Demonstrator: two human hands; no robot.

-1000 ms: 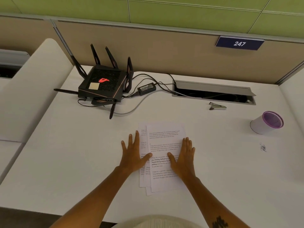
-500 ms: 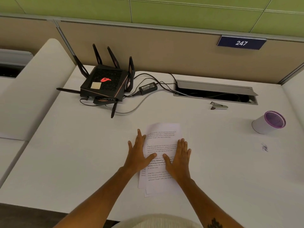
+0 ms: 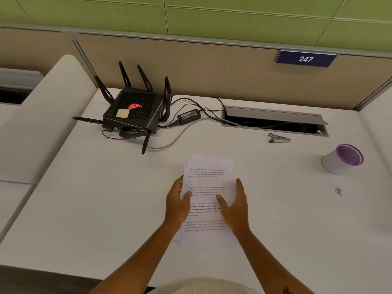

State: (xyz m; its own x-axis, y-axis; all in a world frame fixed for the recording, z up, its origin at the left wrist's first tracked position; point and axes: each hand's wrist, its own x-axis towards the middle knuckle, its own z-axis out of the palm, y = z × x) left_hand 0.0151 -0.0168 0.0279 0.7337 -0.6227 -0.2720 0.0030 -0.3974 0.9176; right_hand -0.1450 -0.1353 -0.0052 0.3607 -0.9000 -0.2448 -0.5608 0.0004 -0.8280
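Observation:
A small stack of printed paper sheets [image 3: 209,177] lies lengthwise on the white desk [image 3: 95,209] in front of me. My left hand [image 3: 177,205] holds the stack's left edge, thumb on top of the text and fingers at the edge. My right hand [image 3: 236,206] holds the right edge the same way, its thumb pointing inward over the page. The sheets are squeezed together between both hands. The far end of the stack looks slightly raised and blurred.
A black router [image 3: 135,111] with antennas and a power adapter [image 3: 188,116] sit at the back left, cables running to an open cable tray [image 3: 273,122]. A small stapler [image 3: 279,138] lies before the tray. A white cup with a purple rim [image 3: 341,159] lies at right, near a dark smudge [image 3: 337,190].
My hands were flat on the spread sheets; they have slid inward to the sides, pushing the sheets into one neater stack, and now grip its edges.

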